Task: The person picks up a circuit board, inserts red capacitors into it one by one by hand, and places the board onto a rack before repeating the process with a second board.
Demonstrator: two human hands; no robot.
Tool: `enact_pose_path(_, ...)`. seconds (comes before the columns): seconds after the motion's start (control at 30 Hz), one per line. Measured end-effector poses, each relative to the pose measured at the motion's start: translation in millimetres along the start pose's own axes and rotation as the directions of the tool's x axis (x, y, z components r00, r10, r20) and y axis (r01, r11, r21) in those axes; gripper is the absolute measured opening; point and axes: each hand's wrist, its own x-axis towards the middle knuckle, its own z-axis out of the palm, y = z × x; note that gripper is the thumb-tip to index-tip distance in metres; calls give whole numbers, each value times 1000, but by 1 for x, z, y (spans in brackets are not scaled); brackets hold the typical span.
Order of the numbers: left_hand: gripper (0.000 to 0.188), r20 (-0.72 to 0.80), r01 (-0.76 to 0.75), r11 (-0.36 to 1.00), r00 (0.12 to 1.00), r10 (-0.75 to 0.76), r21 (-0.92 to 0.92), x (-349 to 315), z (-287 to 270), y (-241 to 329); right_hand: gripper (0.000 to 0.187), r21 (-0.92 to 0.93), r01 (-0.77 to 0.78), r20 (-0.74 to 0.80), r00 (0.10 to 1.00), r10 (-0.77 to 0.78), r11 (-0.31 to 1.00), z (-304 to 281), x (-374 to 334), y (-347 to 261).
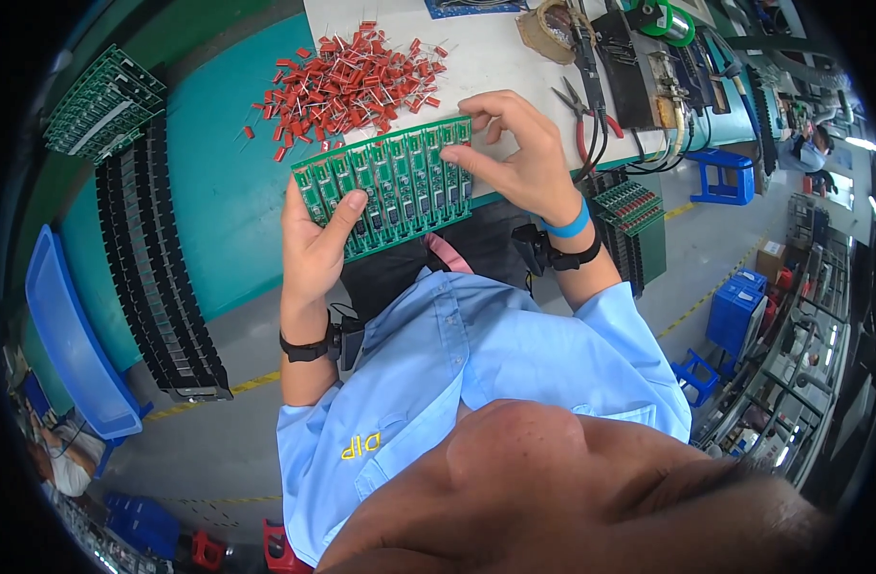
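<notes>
A green circuit board panel (395, 184), divided into several narrow strips with small parts on them, is held up between my two hands over the near edge of the bench. My left hand (316, 234) grips its left end, thumb lying on the face and fingers mostly hidden behind. At the upper right corner my right hand (514, 153) pinches the panel, with the thumb on the front and the fingers behind the edge. Just beyond the panel lies a loose heap of red components (357, 81) with thin wire leads.
A black slotted rack (156, 258) stands at left, with stacked green boards (103, 105) behind it. Red-handled pliers (579, 120), a solder wire spool (669, 21) and cables lie at right. A blue tray (79, 335) is at far left; more boards (627, 206) stand right of my forearm.
</notes>
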Motion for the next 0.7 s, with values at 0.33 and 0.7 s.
enact_pose_path(0.33,39,112,5,1000,994,-7,22,-5,-11,-1,16,-148,123,136,985,-103,981,0,25,45)
enact_pose_path(0.7,37,6,6,1000,1000,-6,1,-3,-3,-1,15,167,-211,118,974,193,963,-11,11,37)
